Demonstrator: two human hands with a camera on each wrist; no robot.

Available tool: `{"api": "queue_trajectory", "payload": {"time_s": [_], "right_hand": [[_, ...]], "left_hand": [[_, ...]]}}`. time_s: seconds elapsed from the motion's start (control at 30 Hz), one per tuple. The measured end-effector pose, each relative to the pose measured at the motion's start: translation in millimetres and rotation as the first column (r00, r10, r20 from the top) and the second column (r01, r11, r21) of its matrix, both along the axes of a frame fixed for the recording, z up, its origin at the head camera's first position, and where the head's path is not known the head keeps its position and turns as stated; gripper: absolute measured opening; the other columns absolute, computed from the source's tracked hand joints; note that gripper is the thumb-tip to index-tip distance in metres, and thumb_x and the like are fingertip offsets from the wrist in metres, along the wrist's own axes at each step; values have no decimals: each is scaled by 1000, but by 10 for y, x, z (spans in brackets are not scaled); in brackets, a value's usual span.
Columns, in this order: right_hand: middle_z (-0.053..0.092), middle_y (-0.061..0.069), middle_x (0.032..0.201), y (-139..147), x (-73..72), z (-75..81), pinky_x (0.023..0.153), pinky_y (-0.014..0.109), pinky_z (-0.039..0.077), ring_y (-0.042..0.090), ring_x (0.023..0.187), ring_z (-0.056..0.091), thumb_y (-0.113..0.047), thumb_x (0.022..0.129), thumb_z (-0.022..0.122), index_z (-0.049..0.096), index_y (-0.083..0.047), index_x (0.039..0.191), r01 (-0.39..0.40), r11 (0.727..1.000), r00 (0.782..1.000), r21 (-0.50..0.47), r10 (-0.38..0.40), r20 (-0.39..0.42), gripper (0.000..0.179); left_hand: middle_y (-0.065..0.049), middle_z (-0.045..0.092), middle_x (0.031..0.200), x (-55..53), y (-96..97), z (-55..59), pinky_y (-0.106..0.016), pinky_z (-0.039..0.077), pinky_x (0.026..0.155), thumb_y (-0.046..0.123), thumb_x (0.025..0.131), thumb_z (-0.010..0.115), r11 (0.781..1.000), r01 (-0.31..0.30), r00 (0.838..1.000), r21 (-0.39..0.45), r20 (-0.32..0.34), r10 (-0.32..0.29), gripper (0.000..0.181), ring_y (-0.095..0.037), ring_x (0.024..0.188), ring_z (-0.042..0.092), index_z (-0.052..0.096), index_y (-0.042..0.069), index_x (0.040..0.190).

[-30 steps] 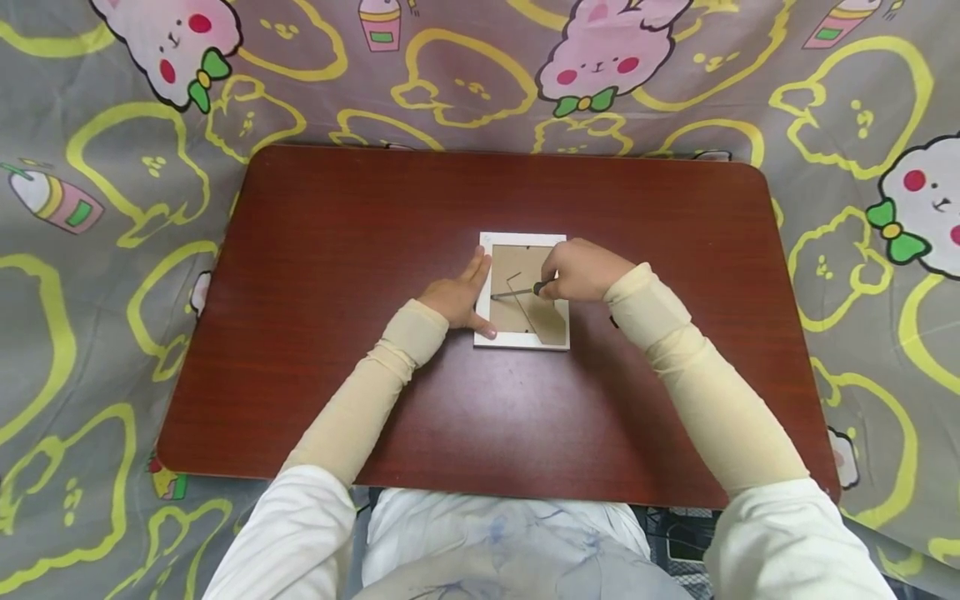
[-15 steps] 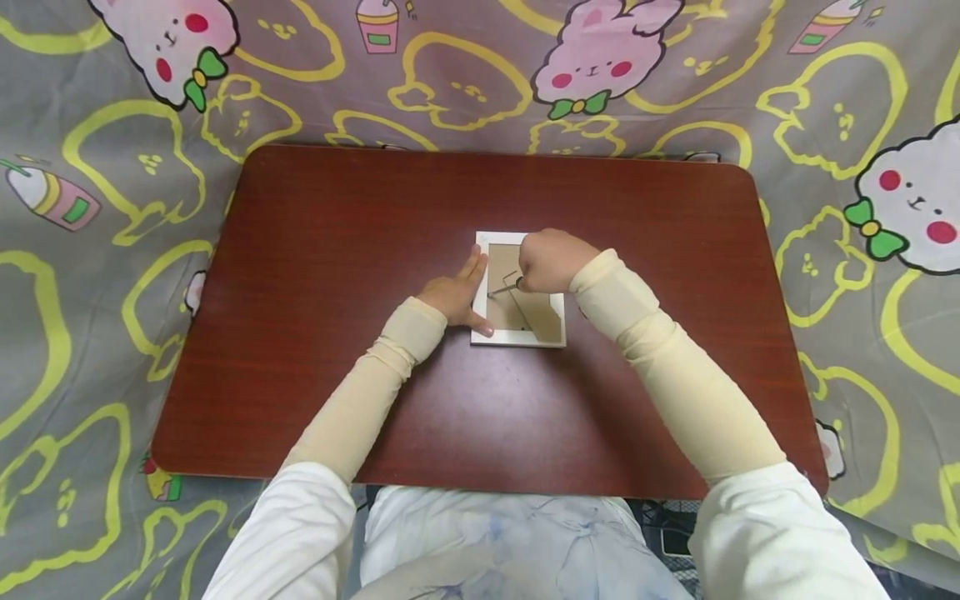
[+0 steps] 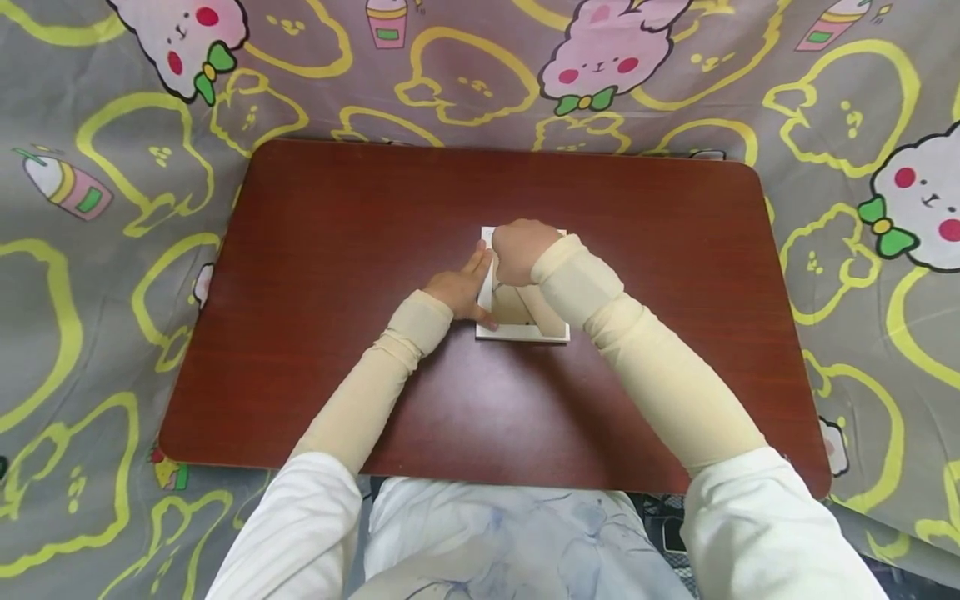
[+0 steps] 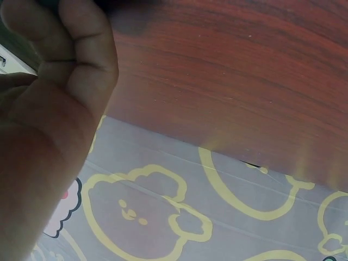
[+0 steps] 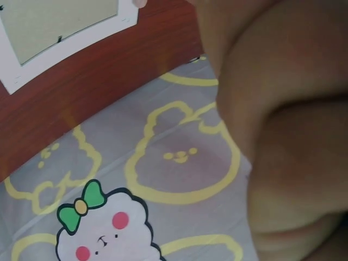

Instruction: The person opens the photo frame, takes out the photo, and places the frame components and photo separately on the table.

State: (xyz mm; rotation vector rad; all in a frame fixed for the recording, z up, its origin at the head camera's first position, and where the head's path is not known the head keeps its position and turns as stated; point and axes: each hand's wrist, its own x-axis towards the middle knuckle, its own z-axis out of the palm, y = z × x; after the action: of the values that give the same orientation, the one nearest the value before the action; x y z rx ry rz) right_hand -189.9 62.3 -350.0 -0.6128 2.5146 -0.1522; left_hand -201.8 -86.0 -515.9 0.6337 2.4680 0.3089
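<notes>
STEP: working the back of the white-bordered picture frame with brown backing board, counter centre | LEFT hand: flat, bracing frame's 9 o'clock edge | RIGHT hand: curled over 12 o'clock end, contents hidden, cannot tell | NEXT: likely steady bracing, fine fingertip control.

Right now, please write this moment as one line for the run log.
left hand: flat against left edge of picture frame | right hand: curled over frame back, held thing hidden | frame: face down on table
</notes>
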Motion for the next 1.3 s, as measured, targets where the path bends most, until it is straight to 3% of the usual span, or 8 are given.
{"api": "queue_trajectory", "payload": {"time_s": [0.2,0.33,0.5,0.7,0.83,1.0,1.07,1.3], "right_hand": [[69,13,111,-122,-19,32,87,43,50,29,100,60,-9,89,57,72,-4,109,-9,999,1000,39,9,20,26],[69,12,97,-54,-33,-16,81,43,51,28,91,60,-8,87,56,72,-4,98,-5,1000,1000,24,5,7,20],[64,3,65,380,-75,-209,62,38,50,23,62,63,-13,84,64,69,-8,74,38,995,999,-89,-36,19,13],[70,5,83,1093,-75,-600,64,35,46,19,68,61,-17,90,70,78,-6,101,226,922,974,-316,-206,94,17],[69,9,101,1347,-9,-794,70,32,48,20,82,60,-19,92,71,71,-4,115,433,726,887,-533,-448,111,28],[63,6,104,1308,36,-936,67,25,55,19,78,63,-24,90,77,66,-8,122,529,302,713,-793,-665,222,37],[65,1,96,1228,25,-971,65,22,54,14,73,62,-24,90,78,67,-9,112,505,178,670,-845,-698,253,29],[69,5,76,954,-80,-969,65,23,52,17,70,65,-7,93,65,59,-6,84,395,10,684,-919,-671,286,12]], "left_hand": [[-7,-20,165,-34,-17,0,-48,50,92,62,69,85,1000,-5,1000,16,11,5,141,-34,125,55,-9,11,161],[-7,-18,166,-26,-17,-4,-47,51,91,63,69,85,1000,-9,1000,9,-2,9,142,-35,117,59,-9,11,162],[-7,-17,166,1,14,32,-47,53,84,66,69,82,1000,-11,1000,-1,-9,11,141,-39,113,61,-10,12,162],[-4,-22,165,2,46,40,-43,53,80,68,68,80,1000,0,1000,-19,3,0,143,-39,126,54,-12,13,161],[-3,-23,164,-5,34,20,-43,53,79,67,68,81,1000,-8,1000,-15,13,9,143,-40,124,55,-13,14,161],[-1,-24,164,-9,3,-6,-42,53,77,68,66,82,1000,-28,999,-7,18,28,144,-41,119,58,-13,16,161],[0,-24,164,-1,-12,-9,-41,53,77,68,66,81,1000,-30,999,-1,22,30,144,-41,118,58,-14,17,161],[-2,-24,164,32,-33,26,-41,53,78,68,69,80,1000,-26,1000,3,14,25,142,-38,124,56,-14,15,161]]}}
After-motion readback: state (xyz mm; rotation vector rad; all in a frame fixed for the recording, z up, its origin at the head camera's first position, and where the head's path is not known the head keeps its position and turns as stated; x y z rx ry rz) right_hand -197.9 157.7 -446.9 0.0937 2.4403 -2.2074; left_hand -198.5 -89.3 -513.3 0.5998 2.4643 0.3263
